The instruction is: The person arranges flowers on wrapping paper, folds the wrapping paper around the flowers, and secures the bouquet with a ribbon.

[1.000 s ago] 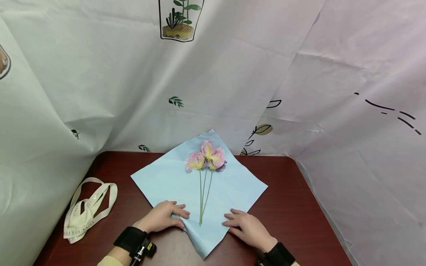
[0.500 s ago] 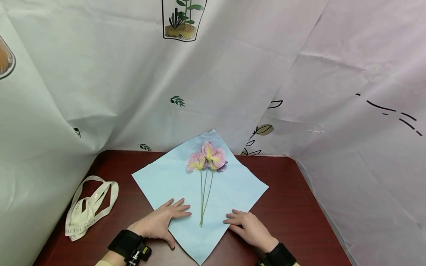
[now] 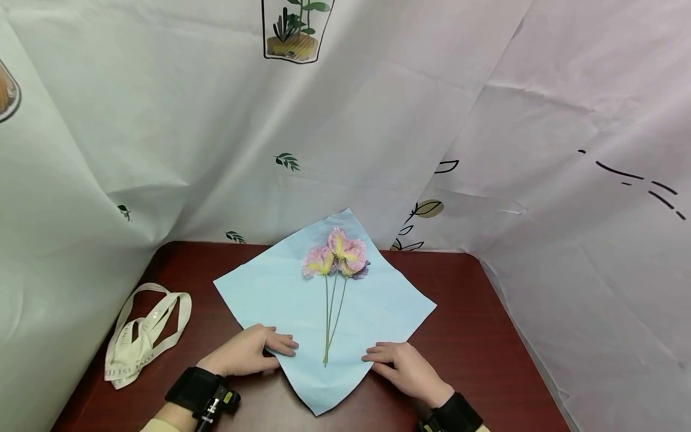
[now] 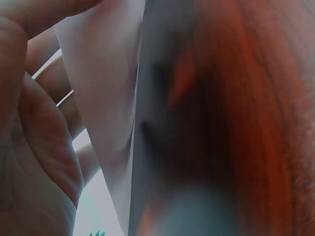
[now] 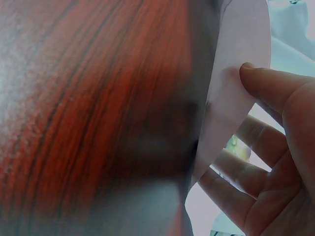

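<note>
Pink-and-yellow flowers (image 3: 345, 257) on blue paper (image 3: 270, 300), its near edges pinched

Head view: The blue paper lies cornerwise on a dark red table (image 3: 459, 324). The flowers rest on its middle, blossoms toward its far corner, thin stems toward its near corner. The left hand (image 3: 245, 351) pinches the paper's near left edge; the right hand (image 3: 402, 367) pinches its near right edge. Left of the paper, apart from it, lies a looped, lettered white ribbon (image 3: 129, 354). Behind the paper hangs a pale printed cloth (image 3: 351, 132).

Left wrist view: The thumb is on the paper's underside, fingers beyond it, the edge raised off the table. How firmly they grip, I cannot tell.

Right wrist view: Again the thumb lies against the underside, fingers on the opposite face, this edge raised too.

Nothing visible binds the flowers, so raising one paper edge more than the other could roll them off-centre. A slack pinch might let the thin paper slip; a hard one might crease it.
</note>
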Available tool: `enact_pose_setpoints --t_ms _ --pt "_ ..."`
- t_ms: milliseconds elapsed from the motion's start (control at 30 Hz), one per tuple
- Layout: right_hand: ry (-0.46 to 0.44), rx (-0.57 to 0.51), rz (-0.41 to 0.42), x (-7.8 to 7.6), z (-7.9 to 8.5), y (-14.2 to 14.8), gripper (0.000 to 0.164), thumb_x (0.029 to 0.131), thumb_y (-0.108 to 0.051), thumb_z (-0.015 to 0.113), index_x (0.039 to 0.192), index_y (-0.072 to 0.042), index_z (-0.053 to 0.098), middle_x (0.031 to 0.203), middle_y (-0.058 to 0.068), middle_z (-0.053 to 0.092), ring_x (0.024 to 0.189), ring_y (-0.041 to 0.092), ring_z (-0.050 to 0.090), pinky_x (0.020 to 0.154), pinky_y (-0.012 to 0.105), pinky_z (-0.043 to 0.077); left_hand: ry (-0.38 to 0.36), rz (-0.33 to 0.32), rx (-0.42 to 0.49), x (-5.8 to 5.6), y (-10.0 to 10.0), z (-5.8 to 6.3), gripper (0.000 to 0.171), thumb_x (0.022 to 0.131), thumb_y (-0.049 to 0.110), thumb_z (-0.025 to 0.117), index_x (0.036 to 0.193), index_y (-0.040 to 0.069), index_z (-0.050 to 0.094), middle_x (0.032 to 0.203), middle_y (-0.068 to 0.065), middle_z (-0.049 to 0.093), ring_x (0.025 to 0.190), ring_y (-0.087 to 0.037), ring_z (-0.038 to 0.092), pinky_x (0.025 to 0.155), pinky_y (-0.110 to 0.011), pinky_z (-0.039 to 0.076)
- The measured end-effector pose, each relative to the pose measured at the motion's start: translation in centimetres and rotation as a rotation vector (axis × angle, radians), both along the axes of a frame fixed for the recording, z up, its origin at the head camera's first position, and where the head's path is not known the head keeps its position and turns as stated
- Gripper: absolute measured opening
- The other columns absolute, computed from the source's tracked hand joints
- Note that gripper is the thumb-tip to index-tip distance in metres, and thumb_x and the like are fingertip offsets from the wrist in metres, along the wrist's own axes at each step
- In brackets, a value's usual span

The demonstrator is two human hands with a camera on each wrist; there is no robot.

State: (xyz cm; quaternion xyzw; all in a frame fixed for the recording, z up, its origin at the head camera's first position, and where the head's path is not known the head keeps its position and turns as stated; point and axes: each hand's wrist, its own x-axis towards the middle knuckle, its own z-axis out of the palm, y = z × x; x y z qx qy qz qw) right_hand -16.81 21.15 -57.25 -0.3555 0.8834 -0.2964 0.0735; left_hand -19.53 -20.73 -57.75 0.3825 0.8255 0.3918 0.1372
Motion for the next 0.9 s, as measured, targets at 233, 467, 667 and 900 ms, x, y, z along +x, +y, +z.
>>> enact_pose_setpoints --t_ms 233,467,667,900 --pt "0.006 -0.018 0.049 -0.1 0.8 0.3 0.027 0.109 -0.018 0.065 0.133 -0.022 0.077 0.131 0.001 0.075 0.129 0.028 0.067 0.109 0.038 0.052 -0.086 0.008 0.077 -0.3 -0.3 0.6 0.032 0.101 0.004 0.067 0.124 0.022 0.082 0.125 0.009 0.077 0.129 -0.018 0.067 0.117 -0.055 0.041" --pt "-0.003 -0.023 0.117 -0.3 1.3 0.7 0.026 0.109 -0.019 0.066 0.131 -0.025 0.078 0.13 -0.001 0.075 0.129 0.023 0.067 0.108 0.036 0.052 -0.113 -0.001 0.115 -0.2 -0.4 0.6 0.03 0.1 0.005 0.069 0.121 0.021 0.084 0.12 0.009 0.078 0.124 -0.016 0.07 0.107 -0.04 0.053" --pt "-0.006 -0.03 0.181 0.0 1.8 1.0 0.022 0.107 -0.019 0.068 0.125 -0.024 0.081 0.128 -0.002 0.076 0.128 0.022 0.068 0.108 0.034 0.052 -0.166 -0.043 0.155 0.2 -0.3 0.7 0.024 0.099 0.008 0.074 0.112 0.024 0.086 0.118 0.004 0.079 0.116 -0.011 0.072 0.092 -0.033 0.059" --pt "0.031 -0.078 0.211 0.4 2.5 1.4 0.021 0.102 -0.016 0.075 0.12 -0.025 0.081 0.127 -0.002 0.076 0.125 0.02 0.068 0.105 0.031 0.053 -0.137 -0.048 0.184 0.6 -0.1 1.3 0.016 0.098 0.014 0.079 0.097 0.029 0.084 0.115 0.003 0.08 0.111 -0.013 0.073 0.092 -0.034 0.059"
